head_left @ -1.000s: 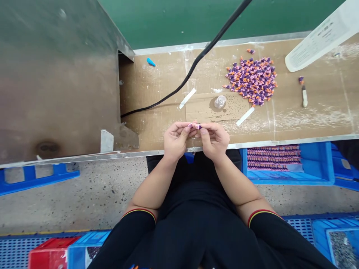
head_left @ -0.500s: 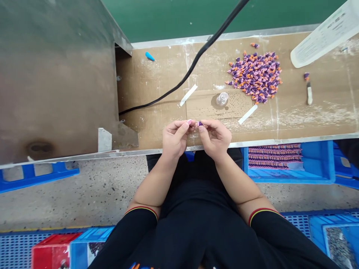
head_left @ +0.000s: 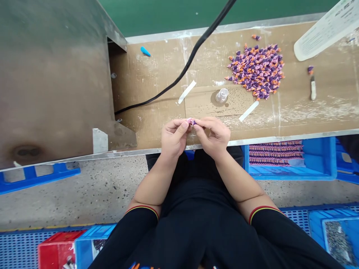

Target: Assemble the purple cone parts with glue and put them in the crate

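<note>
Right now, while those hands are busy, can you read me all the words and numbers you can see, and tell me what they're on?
I can't read any for certain.
White bottle: there are lines of dark print on its side, but they are too small and blurred to read.
Pile of small pieces: no writing that I can make out.
Blue bin: no writing that I can make out.

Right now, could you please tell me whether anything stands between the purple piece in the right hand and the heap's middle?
Yes: the small clear cup stands roughly on the straight line from the purple piece to the heap. The white strip beside the heap lies off that line, to its right.
</note>
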A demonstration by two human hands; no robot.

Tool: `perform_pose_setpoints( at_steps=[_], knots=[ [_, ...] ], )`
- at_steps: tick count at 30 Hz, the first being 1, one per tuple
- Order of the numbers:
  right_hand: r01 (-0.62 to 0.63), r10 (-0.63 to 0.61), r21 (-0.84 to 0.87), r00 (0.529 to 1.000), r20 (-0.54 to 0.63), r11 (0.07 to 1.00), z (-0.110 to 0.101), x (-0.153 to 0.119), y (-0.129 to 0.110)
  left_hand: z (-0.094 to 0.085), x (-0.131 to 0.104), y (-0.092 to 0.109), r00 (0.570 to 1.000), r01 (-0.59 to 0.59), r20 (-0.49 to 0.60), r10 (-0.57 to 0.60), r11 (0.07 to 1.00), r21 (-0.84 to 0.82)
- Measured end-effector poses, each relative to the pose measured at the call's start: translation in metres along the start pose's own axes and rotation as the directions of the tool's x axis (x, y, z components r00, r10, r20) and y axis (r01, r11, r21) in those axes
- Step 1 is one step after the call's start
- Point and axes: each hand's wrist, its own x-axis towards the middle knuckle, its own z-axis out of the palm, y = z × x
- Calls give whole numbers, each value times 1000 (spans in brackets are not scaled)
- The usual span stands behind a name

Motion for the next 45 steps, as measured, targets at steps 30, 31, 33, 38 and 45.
perform_pose_setpoints(
  at_steps=[30,31,33,38,45],
  knots=[
    [15,-11,-177,1000,21,984,-2,-6,4,8,-14,-9,924,-359,22,383,842,403],
    [18,-17,-148,1000,11,989,-2,-5,5,9,-15,-8,922,-365,32,385,839,404],
    [29,-31,-106,999,-14,994,-2,-5,5,10,-18,-8,927,-356,39,373,844,401],
    [-10,13,-143,1000,23,990,-2,-6,5,8,-23,-10,954,-278,20,298,861,426],
    [39,-37,-154,999,19,987,-2,-6,4,1,-22,-10,935,-352,137,327,811,467]
  ],
)
